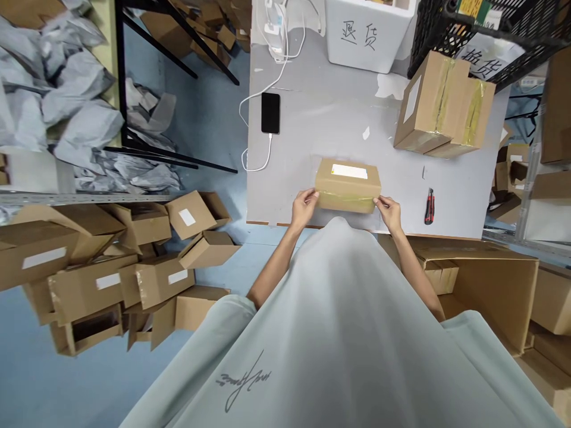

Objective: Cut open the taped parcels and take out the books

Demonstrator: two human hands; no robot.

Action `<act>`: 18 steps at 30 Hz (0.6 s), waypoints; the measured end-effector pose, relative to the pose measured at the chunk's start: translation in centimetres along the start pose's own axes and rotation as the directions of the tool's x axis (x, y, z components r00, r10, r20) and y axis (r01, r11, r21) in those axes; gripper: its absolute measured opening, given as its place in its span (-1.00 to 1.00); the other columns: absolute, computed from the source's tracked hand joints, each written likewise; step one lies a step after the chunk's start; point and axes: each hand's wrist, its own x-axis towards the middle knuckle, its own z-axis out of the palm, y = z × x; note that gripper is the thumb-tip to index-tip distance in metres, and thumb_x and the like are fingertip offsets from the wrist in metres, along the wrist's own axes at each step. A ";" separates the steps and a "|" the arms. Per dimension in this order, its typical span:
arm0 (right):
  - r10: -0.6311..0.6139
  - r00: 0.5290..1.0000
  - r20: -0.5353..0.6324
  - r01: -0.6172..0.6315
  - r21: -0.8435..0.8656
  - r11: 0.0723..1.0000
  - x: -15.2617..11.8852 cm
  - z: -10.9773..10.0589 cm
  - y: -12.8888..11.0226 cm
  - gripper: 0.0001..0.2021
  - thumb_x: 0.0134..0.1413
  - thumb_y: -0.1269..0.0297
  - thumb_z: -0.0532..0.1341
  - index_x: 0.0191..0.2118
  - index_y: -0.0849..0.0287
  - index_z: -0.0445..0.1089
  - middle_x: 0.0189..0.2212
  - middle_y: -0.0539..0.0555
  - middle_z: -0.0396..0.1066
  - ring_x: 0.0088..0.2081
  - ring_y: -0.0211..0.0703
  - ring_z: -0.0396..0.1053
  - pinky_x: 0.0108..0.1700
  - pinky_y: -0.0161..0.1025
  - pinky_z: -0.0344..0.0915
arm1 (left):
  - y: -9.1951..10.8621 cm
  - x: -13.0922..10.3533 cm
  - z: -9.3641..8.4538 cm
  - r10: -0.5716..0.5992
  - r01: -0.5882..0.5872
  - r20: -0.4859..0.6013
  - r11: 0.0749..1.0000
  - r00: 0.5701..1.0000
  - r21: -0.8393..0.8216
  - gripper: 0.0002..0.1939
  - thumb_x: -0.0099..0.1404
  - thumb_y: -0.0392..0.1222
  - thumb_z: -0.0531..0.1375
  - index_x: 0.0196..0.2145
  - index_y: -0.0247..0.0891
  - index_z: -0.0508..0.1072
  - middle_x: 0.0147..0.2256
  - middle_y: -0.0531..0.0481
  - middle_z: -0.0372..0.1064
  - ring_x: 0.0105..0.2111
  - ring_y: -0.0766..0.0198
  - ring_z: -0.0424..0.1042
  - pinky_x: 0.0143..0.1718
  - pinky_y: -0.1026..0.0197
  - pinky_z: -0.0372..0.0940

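At the near edge of the table [330, 125], abt midway along, the L hand [304, 207] and R hand [389, 213] have thumbs & fingertips pinched nearly closed on the L and R ends of a taped box [348, 185] w/ a white label [349, 171] on top; can't tell if it's resting or slightly raised. Toward the near R corner lies a red/blk cutter [429, 207], w/ a phone [270, 113] farther back by the L edge. Two taped cartons [439, 113] stand near the R edge, w/ a white bin [368, 35] & blk crate [423, 38] beyond, crate by the far R corner.
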 end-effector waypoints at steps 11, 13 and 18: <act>0.012 0.997 -0.073 -0.015 -0.034 0.999 2.7 0.6 -0.9 -0.20 0.16 -0.57 0.33 -0.10 0.19 0.77 -0.05 0.30 0.72 0.01 0.28 0.66 0.20 0.17 0.58 | 0.7 2.0 0.9 -0.026 0.030 -0.061 0.998 0.998 0.058 -0.52 0.41 0.19 0.46 0.03 -0.26 0.79 0.06 -0.24 0.71 0.05 -0.09 0.67 0.24 -0.08 0.54; 0.015 0.997 -0.076 -0.016 -0.006 1.000 3.3 0.6 -0.2 -0.21 0.16 -0.56 0.33 -0.11 0.20 0.75 -0.05 0.32 0.71 -0.02 0.26 0.66 0.18 0.18 0.59 | 0.4 2.3 1.0 -0.009 0.011 -0.049 0.999 0.999 0.030 -0.45 0.42 0.26 0.44 0.09 -0.24 0.77 0.06 -0.24 0.71 0.04 -0.06 0.67 0.22 -0.06 0.55; 0.123 0.992 -0.037 -0.121 0.047 0.991 3.4 -0.1 2.6 -0.24 0.28 -0.45 0.20 0.12 0.18 0.65 0.02 0.30 0.70 -0.08 0.10 0.64 0.15 0.16 0.62 | -1.8 2.8 0.2 -0.130 0.130 0.001 0.990 0.991 -0.046 -0.48 0.59 0.16 0.27 0.27 -0.24 0.66 0.19 -0.26 0.66 0.03 0.02 0.69 0.24 -0.05 0.55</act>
